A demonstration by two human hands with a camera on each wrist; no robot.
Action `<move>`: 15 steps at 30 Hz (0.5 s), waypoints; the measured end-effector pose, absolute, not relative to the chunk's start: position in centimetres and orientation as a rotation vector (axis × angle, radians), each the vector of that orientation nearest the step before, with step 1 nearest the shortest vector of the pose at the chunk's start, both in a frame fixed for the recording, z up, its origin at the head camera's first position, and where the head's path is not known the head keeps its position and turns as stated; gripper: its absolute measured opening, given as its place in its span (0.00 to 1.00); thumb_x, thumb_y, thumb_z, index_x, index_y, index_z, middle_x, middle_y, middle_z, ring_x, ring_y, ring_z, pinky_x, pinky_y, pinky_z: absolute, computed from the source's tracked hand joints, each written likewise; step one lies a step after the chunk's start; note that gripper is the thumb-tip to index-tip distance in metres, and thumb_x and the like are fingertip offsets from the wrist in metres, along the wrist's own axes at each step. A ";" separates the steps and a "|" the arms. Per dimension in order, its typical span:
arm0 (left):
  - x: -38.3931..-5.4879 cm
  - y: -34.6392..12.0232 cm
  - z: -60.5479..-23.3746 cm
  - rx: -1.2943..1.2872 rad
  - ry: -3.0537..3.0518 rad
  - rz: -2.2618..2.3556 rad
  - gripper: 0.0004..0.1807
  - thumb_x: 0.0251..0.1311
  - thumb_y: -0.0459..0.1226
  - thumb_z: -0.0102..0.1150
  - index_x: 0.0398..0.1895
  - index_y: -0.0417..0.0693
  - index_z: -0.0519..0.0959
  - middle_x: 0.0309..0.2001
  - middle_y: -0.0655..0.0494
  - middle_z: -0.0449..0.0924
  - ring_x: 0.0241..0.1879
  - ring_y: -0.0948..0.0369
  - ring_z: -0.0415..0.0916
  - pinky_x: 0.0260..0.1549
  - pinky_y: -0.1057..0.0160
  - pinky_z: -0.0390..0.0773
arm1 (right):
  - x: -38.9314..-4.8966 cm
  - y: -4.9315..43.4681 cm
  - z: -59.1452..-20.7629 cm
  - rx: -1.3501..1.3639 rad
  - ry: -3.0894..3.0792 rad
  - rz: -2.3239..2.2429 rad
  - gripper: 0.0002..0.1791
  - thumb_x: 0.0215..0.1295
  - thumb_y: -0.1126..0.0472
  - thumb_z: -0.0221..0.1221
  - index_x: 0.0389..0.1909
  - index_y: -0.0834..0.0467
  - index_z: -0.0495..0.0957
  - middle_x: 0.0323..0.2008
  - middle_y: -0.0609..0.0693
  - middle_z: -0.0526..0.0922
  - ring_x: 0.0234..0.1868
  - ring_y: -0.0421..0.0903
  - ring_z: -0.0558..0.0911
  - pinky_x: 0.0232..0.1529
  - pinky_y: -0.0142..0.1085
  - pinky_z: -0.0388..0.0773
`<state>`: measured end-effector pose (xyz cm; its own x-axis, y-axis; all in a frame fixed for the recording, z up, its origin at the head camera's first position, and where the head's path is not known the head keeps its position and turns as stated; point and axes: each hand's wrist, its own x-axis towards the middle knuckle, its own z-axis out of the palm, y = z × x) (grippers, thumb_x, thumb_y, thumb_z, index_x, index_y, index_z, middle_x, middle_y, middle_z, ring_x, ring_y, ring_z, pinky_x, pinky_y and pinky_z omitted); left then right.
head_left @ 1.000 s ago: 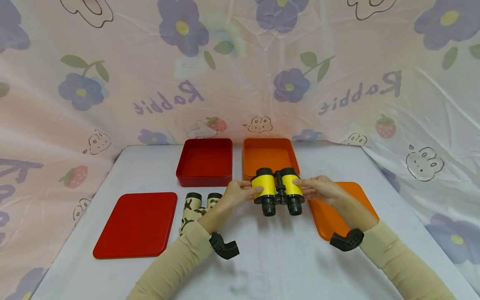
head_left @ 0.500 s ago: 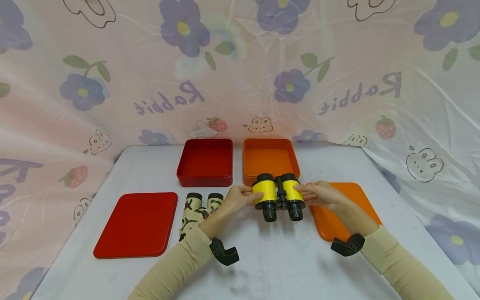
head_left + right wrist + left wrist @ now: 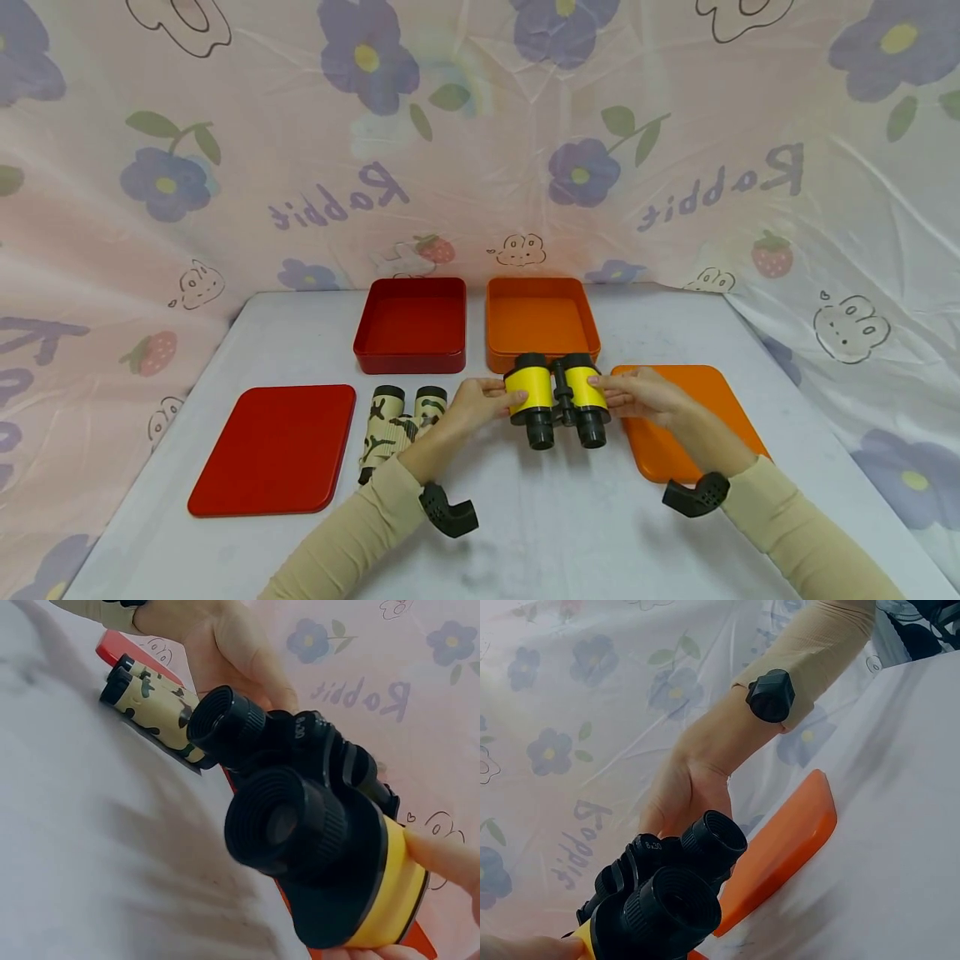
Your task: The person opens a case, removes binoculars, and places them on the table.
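A pair of yellow and black binoculars (image 3: 531, 386) is gripped from both sides, in front of the orange box (image 3: 542, 310). My left hand (image 3: 476, 404) pinches its left barrel, thumb on the yellow band. On the opposite barrel, my right hand (image 3: 643, 394) does the same. The eyepieces point toward me; the left wrist view shows these black eyepieces (image 3: 676, 904) up close. Camouflage binoculars (image 3: 386, 429) lie on the table left of my left hand, partly hidden by that forearm. Whether the yellow pair touches the table cannot be told.
A dark red box (image 3: 409, 363) stands beside the orange one at the back, both lidless. A flat red lid (image 3: 272, 450) lies at the left. The orange lid (image 3: 693, 392) lies at the right, partly under my right forearm. Patterned cloth (image 3: 480, 125) hangs behind the white table (image 3: 540, 533).
Both hands have brought the yellow binoculars a little toward me and lower, so they overlap the orange box less. The boxes, lids and camouflage binoculars have stayed put.
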<state>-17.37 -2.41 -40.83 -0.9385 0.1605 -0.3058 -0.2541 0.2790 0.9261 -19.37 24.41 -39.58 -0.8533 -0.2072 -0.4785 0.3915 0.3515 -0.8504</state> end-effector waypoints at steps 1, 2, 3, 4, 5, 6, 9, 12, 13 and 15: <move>-17.3 -2.4 -40.9 -0.081 2.220 1.699 0.29 0.59 0.42 0.65 0.57 0.30 0.72 0.52 0.37 0.82 0.42 0.53 0.85 0.48 0.61 0.84 | -19.4 24.4 -39.6 0.152 2.102 -1.531 0.34 0.64 0.48 0.60 0.54 0.75 0.69 0.28 0.41 0.83 0.31 0.38 0.81 0.42 0.30 0.84; -17.3 -2.4 -41.0 -0.080 2.222 1.697 0.29 0.59 0.41 0.65 0.57 0.30 0.72 0.52 0.37 0.82 0.42 0.53 0.85 0.48 0.61 0.84 | -19.3 24.5 -39.7 0.154 2.096 -1.535 0.34 0.63 0.48 0.61 0.54 0.75 0.69 0.27 0.41 0.83 0.31 0.38 0.81 0.42 0.30 0.84; -17.2 -2.4 -41.1 -0.078 2.226 1.693 0.29 0.58 0.41 0.65 0.57 0.30 0.72 0.52 0.37 0.82 0.41 0.53 0.85 0.47 0.61 0.84 | -19.3 24.5 -39.8 0.148 2.093 -1.532 0.34 0.63 0.48 0.61 0.54 0.75 0.69 0.28 0.42 0.83 0.31 0.38 0.81 0.42 0.30 0.84; -17.1 -2.4 -41.2 -0.074 2.230 1.690 0.29 0.58 0.41 0.65 0.56 0.30 0.72 0.52 0.37 0.82 0.41 0.54 0.85 0.47 0.61 0.84 | -19.3 24.5 -39.8 0.148 2.090 -1.531 0.34 0.63 0.48 0.61 0.55 0.75 0.68 0.28 0.42 0.82 0.31 0.38 0.81 0.42 0.30 0.84; -17.1 -2.4 -41.3 -0.071 2.231 1.688 0.29 0.58 0.41 0.65 0.56 0.29 0.72 0.52 0.37 0.82 0.41 0.54 0.85 0.46 0.61 0.84 | -19.3 24.6 -39.9 0.152 2.087 -1.527 0.35 0.63 0.48 0.61 0.55 0.75 0.68 0.29 0.42 0.82 0.32 0.38 0.81 0.42 0.30 0.84; -17.0 -2.3 -41.3 -0.069 2.231 1.686 0.29 0.58 0.41 0.66 0.56 0.29 0.72 0.52 0.37 0.82 0.40 0.54 0.85 0.46 0.61 0.84 | -19.3 24.6 -40.0 0.158 2.086 -1.524 0.35 0.63 0.48 0.61 0.56 0.75 0.67 0.29 0.43 0.82 0.32 0.38 0.80 0.42 0.30 0.84; -16.8 -2.3 -41.6 -0.059 2.232 1.677 0.30 0.58 0.41 0.66 0.57 0.29 0.72 0.52 0.37 0.81 0.40 0.54 0.84 0.46 0.61 0.84 | -19.2 24.6 -40.3 0.169 2.089 -1.501 0.36 0.64 0.48 0.60 0.57 0.75 0.67 0.31 0.44 0.82 0.33 0.39 0.80 0.44 0.31 0.84; -16.7 -2.3 -41.8 -0.060 2.242 1.657 0.31 0.58 0.42 0.66 0.57 0.28 0.71 0.52 0.37 0.81 0.40 0.55 0.84 0.48 0.61 0.83 | -19.2 24.6 -40.7 0.178 2.089 -1.493 0.36 0.64 0.48 0.61 0.57 0.75 0.67 0.32 0.45 0.82 0.34 0.40 0.80 0.44 0.31 0.84; -16.7 -2.3 -41.9 -0.063 2.245 1.650 0.31 0.58 0.42 0.66 0.57 0.29 0.71 0.52 0.37 0.81 0.40 0.56 0.83 0.49 0.60 0.83 | -19.2 24.6 -40.8 0.174 2.089 -1.491 0.36 0.64 0.48 0.61 0.57 0.75 0.67 0.32 0.45 0.82 0.34 0.40 0.80 0.44 0.31 0.84; -16.7 -2.3 -42.1 -0.068 2.253 1.637 0.31 0.58 0.43 0.66 0.57 0.29 0.71 0.52 0.38 0.81 0.41 0.56 0.83 0.50 0.60 0.82 | -19.2 24.6 -41.0 0.169 2.087 -1.496 0.36 0.63 0.48 0.61 0.57 0.76 0.67 0.33 0.45 0.82 0.34 0.40 0.81 0.44 0.32 0.85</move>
<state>-16.66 -2.29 -42.13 -0.9360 0.1670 -0.3099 -0.2432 0.3300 0.9121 -19.20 24.56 -41.04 -0.8347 -0.2148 -0.5071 0.4114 0.3691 -0.8334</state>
